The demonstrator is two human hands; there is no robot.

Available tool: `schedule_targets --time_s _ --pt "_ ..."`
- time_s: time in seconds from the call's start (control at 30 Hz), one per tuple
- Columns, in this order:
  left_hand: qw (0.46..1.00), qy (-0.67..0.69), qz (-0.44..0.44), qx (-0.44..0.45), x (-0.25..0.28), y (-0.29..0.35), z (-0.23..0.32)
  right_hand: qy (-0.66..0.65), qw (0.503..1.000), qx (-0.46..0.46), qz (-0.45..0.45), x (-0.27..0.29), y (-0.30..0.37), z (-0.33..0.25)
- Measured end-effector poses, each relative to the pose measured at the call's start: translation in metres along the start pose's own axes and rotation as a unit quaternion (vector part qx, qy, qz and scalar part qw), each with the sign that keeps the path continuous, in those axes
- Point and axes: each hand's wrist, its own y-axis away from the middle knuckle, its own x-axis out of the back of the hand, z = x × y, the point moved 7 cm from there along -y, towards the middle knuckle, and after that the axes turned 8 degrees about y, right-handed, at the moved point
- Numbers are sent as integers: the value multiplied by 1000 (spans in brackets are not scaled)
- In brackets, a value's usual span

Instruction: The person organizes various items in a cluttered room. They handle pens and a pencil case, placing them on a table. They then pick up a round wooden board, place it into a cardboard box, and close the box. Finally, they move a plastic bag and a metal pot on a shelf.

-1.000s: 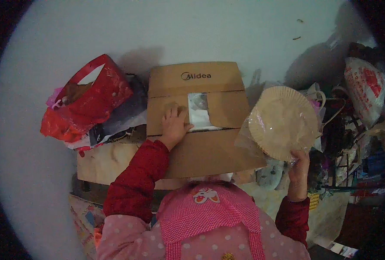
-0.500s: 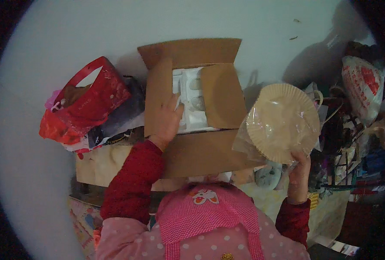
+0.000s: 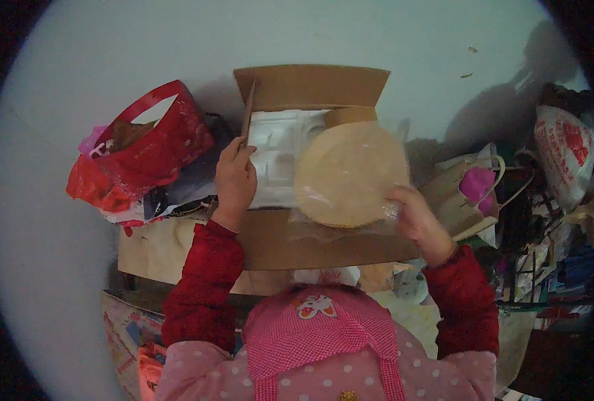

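A cardboard box (image 3: 313, 85) stands with its flaps spread, and white foam packing (image 3: 270, 164) shows inside. My left hand (image 3: 235, 179) pinches the box's left flap (image 3: 248, 110), which is tipped upright. In my right hand (image 3: 420, 224) is a clear plastic bag of round, cream-coloured paper liners (image 3: 351, 175) with pleated rims, gripped by its right edge. The liners hang over the right part of the box, hiding some of the foam and much of the right flap. They are slightly blurred.
Left of the box, a red bag (image 3: 151, 157) with a wide handle leans on dark and red plastic bundles. To the right are a beige paper bag (image 3: 454, 197) with something pink in it and a white-and-red plastic bag (image 3: 564, 147). A pale wall rises behind.
My right hand has brought the bagged liners leftward, from beside the box to above it. My left hand has lifted the left flap from lying over the foam to upright.
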Motion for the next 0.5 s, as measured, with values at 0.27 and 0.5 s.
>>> schedule_targets --time_s 0.27,0.5 --pt "999 6 27 40 13 2 -20 139 986 10 -94 -65 -116 74" --pt "998 1 33 60 10 -2 -21 146 987 -47 -38 -50 -134 78"
